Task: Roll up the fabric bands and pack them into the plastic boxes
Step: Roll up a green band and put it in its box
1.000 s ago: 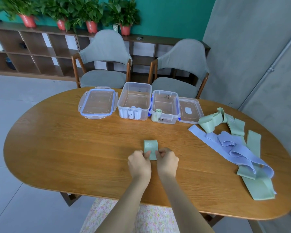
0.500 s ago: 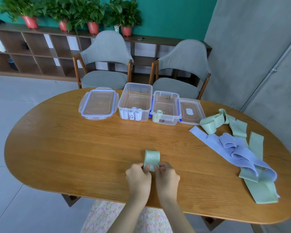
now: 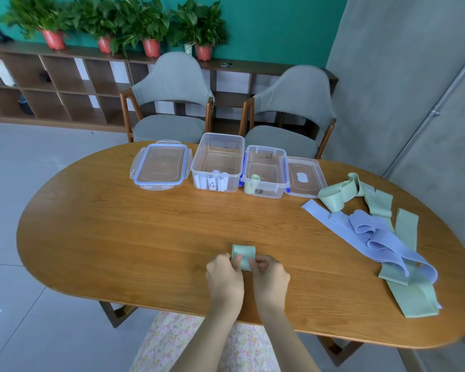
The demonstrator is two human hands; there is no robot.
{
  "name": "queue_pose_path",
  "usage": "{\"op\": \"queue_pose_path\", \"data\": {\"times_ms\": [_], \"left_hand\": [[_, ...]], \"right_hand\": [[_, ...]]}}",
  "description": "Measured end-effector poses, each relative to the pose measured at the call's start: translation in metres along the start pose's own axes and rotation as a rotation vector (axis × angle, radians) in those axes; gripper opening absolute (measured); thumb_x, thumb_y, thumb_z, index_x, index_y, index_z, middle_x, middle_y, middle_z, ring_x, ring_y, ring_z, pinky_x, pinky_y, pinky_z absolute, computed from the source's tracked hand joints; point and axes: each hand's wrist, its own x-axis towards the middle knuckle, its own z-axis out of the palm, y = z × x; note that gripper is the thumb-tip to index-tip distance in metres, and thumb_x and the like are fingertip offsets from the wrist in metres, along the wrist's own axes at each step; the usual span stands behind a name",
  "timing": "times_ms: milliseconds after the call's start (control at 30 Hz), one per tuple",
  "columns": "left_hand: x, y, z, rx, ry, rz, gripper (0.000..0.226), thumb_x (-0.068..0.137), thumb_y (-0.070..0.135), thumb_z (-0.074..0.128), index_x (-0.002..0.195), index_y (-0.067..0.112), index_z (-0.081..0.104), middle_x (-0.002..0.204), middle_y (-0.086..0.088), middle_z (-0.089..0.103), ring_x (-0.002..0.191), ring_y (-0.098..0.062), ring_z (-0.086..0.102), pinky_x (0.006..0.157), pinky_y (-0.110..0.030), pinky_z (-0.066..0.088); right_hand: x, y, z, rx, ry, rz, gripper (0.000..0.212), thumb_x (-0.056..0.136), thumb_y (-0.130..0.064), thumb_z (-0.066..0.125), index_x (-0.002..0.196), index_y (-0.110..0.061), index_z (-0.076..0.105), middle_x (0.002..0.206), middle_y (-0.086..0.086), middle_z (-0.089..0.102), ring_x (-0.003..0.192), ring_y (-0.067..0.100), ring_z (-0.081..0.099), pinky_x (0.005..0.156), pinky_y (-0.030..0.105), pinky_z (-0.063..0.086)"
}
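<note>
- Pinching a pale green fabric band (image 3: 243,255) between them, the left hand (image 3: 224,277) and right hand (image 3: 269,276) hold its rolled end near the front edge of the oval wooden table (image 3: 118,237); fingers of both hands curl round the roll, and a short unrolled tail lies flat on the wood beyond them.
- Writing: dark handwritten marks show on the front wall of the left clear box (image 3: 217,167) and on the front of the right clear box (image 3: 266,171); fainter marks sit on both back walls. None of it can be read.
- Counts: two open plastic boxes stand side by side at the far edge. The left one holds a few white rolls (image 3: 212,181) against its front wall; the right one holds one green roll (image 3: 253,179) in its front left corner.
- Two lids lie flat on the table: a blue-rimmed lid (image 3: 160,167) left of the boxes, and a clear lid (image 3: 305,177) touching the right box.
- A loose pile of bands (image 3: 373,232) sits at the right end, green strips tangled with lavender ones; an exact count cannot be told.
- Room: two grey upholstered chairs (image 3: 172,103) with wooden frames stand behind the table, then a low wooden shelf unit (image 3: 51,87) topped with potted plants (image 3: 113,22) in red pots, a teal wall, grey floor tiles and a grey wall at the right.
</note>
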Motion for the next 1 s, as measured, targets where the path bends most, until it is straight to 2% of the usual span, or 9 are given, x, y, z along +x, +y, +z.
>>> {"op": "queue_pose_path", "data": {"times_ms": [133,233,300,467,600,700,833,900,1000], "left_hand": [[-0.005,-0.003,0.006,-0.028,0.023,0.009,0.023,0.096,0.020,0.049,0.099,0.009,0.069,0.097,-0.012,0.066,0.095,-0.031,0.061,0.073,-0.030,0.041],[-0.003,-0.002,0.010,-0.034,0.049,0.003,0.023,0.094,0.017,0.049,0.095,0.009,0.070,0.092,-0.013,0.066,0.091,-0.033,0.061,0.071,-0.032,0.041],[-0.002,0.001,0.010,-0.063,0.068,-0.009,0.022,0.094,0.018,0.051,0.092,0.009,0.071,0.088,-0.014,0.067,0.090,-0.034,0.062,0.072,-0.033,0.043],[0.005,0.004,0.004,-0.103,0.067,-0.054,0.022,0.090,0.025,0.061,0.078,0.011,0.073,0.078,-0.010,0.070,0.082,-0.029,0.063,0.065,-0.026,0.039],[0.009,0.002,0.009,-0.070,0.048,-0.093,0.025,0.089,0.026,0.062,0.072,0.007,0.067,0.075,-0.010,0.066,0.080,-0.028,0.063,0.061,-0.026,0.037],[0.011,-0.003,0.010,-0.041,0.028,-0.077,0.029,0.088,0.030,0.062,0.070,0.006,0.062,0.075,-0.010,0.064,0.079,-0.028,0.062,0.060,-0.028,0.039],[0.023,0.001,0.002,-0.038,0.014,-0.075,0.046,0.086,0.036,0.065,0.054,0.010,0.044,0.058,-0.004,0.050,0.059,-0.020,0.049,0.051,-0.028,0.030],[0.029,0.005,0.002,-0.067,0.022,-0.076,0.041,0.086,0.037,0.065,0.059,0.008,0.053,0.060,-0.003,0.054,0.060,-0.018,0.049,0.053,-0.027,0.032],[0.032,0.007,0.009,-0.059,0.046,-0.047,0.031,0.088,0.039,0.062,0.076,0.010,0.064,0.077,-0.008,0.064,0.078,-0.029,0.062,0.060,-0.029,0.039]], "right_hand": [[0.004,-0.010,0.005,-0.074,0.011,-0.001,0.017,0.093,-0.023,0.057,0.084,-0.012,0.066,0.073,-0.003,0.062,0.067,0.015,0.052,0.062,0.025,0.036],[-0.001,-0.001,0.012,-0.129,0.032,-0.048,0.026,0.094,-0.017,0.052,0.070,-0.011,0.060,0.063,0.000,0.062,0.055,0.017,0.049,0.052,0.030,0.037],[0.000,0.002,0.014,-0.134,0.031,-0.051,0.027,0.093,-0.017,0.051,0.068,-0.010,0.059,0.060,0.001,0.060,0.055,0.019,0.052,0.052,0.033,0.039],[0.006,-0.007,0.012,-0.202,0.053,-0.041,0.028,0.095,-0.023,0.051,0.074,-0.014,0.066,0.067,0.000,0.065,0.056,0.017,0.048,0.056,0.026,0.033],[0.003,-0.001,0.012,-0.170,0.053,-0.040,0.032,0.095,-0.021,0.052,0.066,-0.010,0.062,0.057,0.002,0.060,0.052,0.020,0.048,0.053,0.029,0.036],[0.003,-0.002,0.009,-0.155,0.042,-0.044,0.028,0.094,-0.021,0.053,0.072,-0.012,0.067,0.065,0.001,0.066,0.062,0.022,0.057,0.058,0.030,0.043],[0.014,-0.009,0.005,-0.082,0.032,-0.019,0.018,0.093,-0.025,0.057,0.093,-0.013,0.071,0.079,0.002,0.069,0.081,0.024,0.062,0.066,0.027,0.037],[0.021,-0.008,0.010,-0.095,-0.001,-0.034,0.021,0.094,-0.027,0.055,0.097,-0.013,0.071,0.086,0.005,0.067,0.085,0.025,0.062,0.068,0.026,0.039],[0.023,0.000,0.019,-0.129,-0.026,-0.101,0.023,0.096,-0.024,0.051,0.102,-0.011,0.069,0.098,0.011,0.059,0.080,0.022,0.059,0.069,0.024,0.039]]}}
